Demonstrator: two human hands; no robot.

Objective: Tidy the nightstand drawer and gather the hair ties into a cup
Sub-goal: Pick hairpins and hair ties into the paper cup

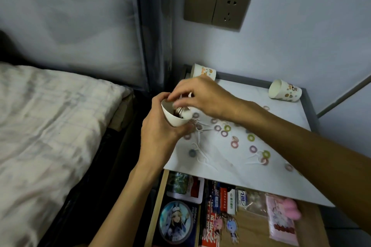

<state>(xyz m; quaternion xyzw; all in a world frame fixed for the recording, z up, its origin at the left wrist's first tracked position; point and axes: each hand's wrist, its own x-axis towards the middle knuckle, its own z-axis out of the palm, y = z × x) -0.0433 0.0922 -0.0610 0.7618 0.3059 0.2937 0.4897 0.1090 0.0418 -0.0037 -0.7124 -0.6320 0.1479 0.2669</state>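
As the left hand (pixel 158 128) grips the cup (pixel 173 119), right hand (pixel 199 96) overhangs it

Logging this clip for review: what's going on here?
The left hand holds a white cup beside the nightstand; the right hand has fingertips at its mouth, above dark hair ties inside. Many coloured hair ties lie scattered on the nightstand top, two paper cups lie tipped over, and the drawer below is open.

l hand (pixel 158 128), r hand (pixel 200 94), bare forearms (pixel 301 146)
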